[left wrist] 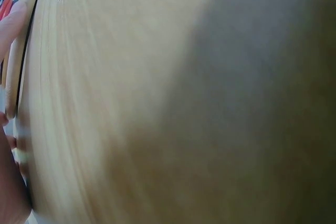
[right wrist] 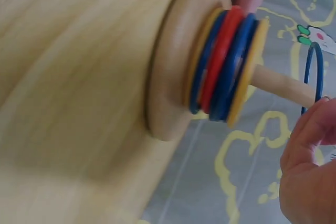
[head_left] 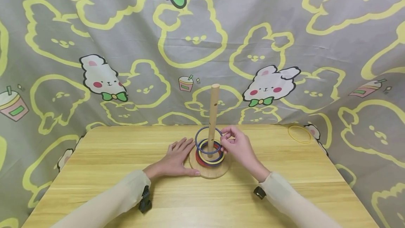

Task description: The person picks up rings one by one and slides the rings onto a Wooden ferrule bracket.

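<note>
A pale wooden post point(head_left: 214, 105) stands upright on a round wooden base point(head_left: 211, 174). Yellow, blue and red rings point(right wrist: 223, 61) lie stacked around its foot. My right hand point(head_left: 238, 149) pinches a thin blue ring point(right wrist: 321, 72) by its right side between thumb and fingers. That ring encircles the post, tilted and apart from the stack beneath. My left hand point(head_left: 174, 159) rests at the left side of the base, fingers extended and thumb along the front edge. The left wrist view catches only part of this hand and the base rim.
A loose yellow ring point(head_left: 288, 132) lies at the far right corner of the wooden table point(head_left: 126, 150). Behind the table hangs a grey patterned cloth point(head_left: 196, 52). Black wrist devices point(head_left: 145, 200) sit at both sleeves.
</note>
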A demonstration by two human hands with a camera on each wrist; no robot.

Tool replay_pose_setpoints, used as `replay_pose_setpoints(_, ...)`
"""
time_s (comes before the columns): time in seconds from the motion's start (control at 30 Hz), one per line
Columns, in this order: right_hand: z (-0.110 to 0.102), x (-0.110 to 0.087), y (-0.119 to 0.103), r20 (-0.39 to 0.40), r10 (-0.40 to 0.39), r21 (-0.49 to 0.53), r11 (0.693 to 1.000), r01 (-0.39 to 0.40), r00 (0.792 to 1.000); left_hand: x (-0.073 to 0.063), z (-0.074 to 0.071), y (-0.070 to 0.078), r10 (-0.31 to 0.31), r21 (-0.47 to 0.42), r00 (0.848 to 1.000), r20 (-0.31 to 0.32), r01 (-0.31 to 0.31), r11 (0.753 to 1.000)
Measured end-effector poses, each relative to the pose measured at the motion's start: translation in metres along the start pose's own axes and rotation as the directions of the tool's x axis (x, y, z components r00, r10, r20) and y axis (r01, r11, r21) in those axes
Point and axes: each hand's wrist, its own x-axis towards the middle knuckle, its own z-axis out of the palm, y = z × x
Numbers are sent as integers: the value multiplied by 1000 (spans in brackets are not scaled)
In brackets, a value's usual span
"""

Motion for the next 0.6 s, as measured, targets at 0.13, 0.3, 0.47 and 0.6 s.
replay_pose_setpoints(0.13,2,3,11,8,39,-24,999,-38,999,0,-1,1,1,1,1000,6,-1,1000)
replay_pose_setpoints(0.3,2,5,21,29,85,-48,995,-84,996,0,-1,2,3,0,1000,3,-3,1000)
replay_pose_setpoints(0.47,2,6,28,53,110,-64,992,-107,992,0,0,1,8,-7,1000,-10,-9,1000)
replay_pose_setpoints(0.6,3,7,30,58,109,-109,989,-103,992,-1,-1,1,6,-8,1000,-6,-6,1000)
